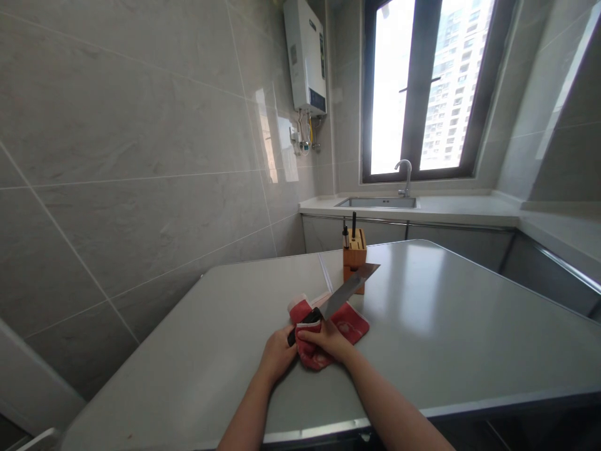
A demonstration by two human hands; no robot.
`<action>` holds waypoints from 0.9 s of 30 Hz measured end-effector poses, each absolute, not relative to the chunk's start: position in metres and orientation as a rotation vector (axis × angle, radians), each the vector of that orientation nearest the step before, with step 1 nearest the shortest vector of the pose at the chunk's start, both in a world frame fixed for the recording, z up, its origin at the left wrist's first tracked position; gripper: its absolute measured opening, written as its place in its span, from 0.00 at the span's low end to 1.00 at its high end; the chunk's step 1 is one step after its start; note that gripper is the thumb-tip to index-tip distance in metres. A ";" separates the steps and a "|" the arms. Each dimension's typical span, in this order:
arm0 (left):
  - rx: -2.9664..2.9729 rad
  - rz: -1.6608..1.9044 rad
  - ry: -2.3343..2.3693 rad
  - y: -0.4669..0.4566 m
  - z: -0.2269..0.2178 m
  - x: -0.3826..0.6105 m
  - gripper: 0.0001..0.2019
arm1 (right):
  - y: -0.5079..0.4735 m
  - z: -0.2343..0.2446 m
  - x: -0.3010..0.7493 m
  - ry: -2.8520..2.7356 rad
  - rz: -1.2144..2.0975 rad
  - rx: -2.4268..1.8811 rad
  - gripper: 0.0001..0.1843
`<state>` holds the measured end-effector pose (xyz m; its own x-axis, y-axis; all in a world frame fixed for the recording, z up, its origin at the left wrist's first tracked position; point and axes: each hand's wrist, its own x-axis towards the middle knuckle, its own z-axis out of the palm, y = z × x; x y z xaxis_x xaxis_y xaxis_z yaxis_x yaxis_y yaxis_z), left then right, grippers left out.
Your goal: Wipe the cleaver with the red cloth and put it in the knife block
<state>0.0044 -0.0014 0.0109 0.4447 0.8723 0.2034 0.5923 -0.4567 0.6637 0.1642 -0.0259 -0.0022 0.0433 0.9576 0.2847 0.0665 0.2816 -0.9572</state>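
Red cloth [350,324] bunched about a black-handled knife [347,292], its blade [358,283] pointing away and to the right.
The left hand [278,352] is closed around the butt of the handle [312,316]; the right hand [332,342] grips the cloth, thumb on top, where a fold covers the handle, and is the nearer of the two to the blade. The knife's long axis runs slantwise from the left hand, beyond the right, out above the pale table [188,351] towards the wooden knife block [355,254]. The blade overlaps the block in view, but whether they touch I can't tell.
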 end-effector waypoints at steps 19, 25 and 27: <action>2.307 0.693 1.196 0.010 -0.003 -0.002 0.26 | -0.015 -0.005 0.169 -1.032 1.143 -1.027 0.22; 2.250 0.735 1.151 0.015 -0.010 -0.004 0.29 | -0.012 -0.009 0.169 -1.056 1.136 -0.936 0.21; 2.196 0.735 1.142 0.017 -0.012 -0.004 0.30 | -0.010 -0.011 0.168 -1.041 1.154 -0.911 0.21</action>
<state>-0.0041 0.0169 -0.0123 0.4884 0.8463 0.2127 0.5440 -0.4859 0.6841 0.1685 -0.0100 -0.0105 0.0858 0.9826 0.1648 -0.2649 0.1819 -0.9470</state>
